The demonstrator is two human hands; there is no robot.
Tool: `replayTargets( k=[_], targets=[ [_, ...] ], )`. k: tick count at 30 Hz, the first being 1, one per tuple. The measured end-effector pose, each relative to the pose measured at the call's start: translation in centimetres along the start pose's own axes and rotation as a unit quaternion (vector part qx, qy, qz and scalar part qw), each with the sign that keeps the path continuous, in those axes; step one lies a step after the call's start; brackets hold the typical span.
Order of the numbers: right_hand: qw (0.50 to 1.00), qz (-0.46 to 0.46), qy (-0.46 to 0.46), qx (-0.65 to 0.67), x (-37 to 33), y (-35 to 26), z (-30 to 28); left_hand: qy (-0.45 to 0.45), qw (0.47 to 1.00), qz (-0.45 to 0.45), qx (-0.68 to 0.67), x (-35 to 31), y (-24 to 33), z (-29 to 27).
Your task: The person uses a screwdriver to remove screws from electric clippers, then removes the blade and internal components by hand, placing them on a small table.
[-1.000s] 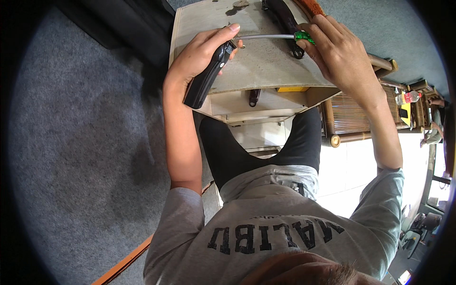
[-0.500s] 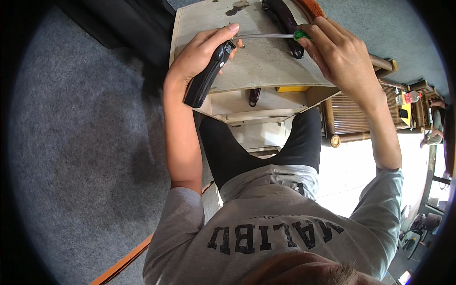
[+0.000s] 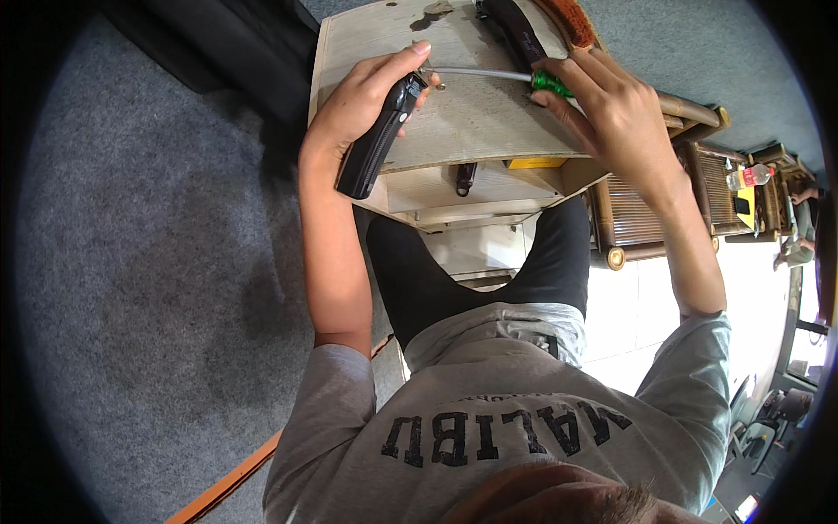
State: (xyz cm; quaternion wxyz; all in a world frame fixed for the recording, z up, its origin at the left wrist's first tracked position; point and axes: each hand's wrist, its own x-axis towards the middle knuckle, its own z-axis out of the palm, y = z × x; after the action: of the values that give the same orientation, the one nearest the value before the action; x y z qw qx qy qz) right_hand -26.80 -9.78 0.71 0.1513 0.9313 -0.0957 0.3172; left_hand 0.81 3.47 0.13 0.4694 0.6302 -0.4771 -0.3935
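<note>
While screwdriver (image 3: 497, 74) points left, clipper (image 3: 379, 140) slants, head (image 3: 416, 86) away and rightward.

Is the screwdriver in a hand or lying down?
In a hand: the right hand grips its green handle, shaft pointing toward the left hand.

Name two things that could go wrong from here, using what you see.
The screwdriver might slip into the left hand, since its tip end is near that thumb at the black clipper's head. The right hand might knock the dark clipper lying close by on the wooden top.
</note>
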Motion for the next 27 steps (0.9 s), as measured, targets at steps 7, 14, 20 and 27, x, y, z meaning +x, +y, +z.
replayTargets(
  k=[7, 14, 20, 27],
  targets=[
    [0.972, 0.145, -0.011, 0.182, -1.8, -3.2, 1.1, 0.017, 1.0, -0.009, -0.018, 0.4, -0.2, -0.1],
    [0.952, 0.209, 0.01, 0.225, -1.8, -4.4, 1.5, 0.064, 0.998, -0.023, 0.012, 1.1, 0.2, 0.3],
    [0.945, 0.249, -0.013, 0.21, -1.3, -4.7, 1.5, 0.094, 0.994, -0.014, 0.046, 2.2, 0.1, -0.1],
    [0.946, 0.266, -0.027, 0.183, -1.1, -4.7, 1.8, 0.088, 0.996, -0.024, 0.011, 2.2, -0.2, -0.1]
  ],
)
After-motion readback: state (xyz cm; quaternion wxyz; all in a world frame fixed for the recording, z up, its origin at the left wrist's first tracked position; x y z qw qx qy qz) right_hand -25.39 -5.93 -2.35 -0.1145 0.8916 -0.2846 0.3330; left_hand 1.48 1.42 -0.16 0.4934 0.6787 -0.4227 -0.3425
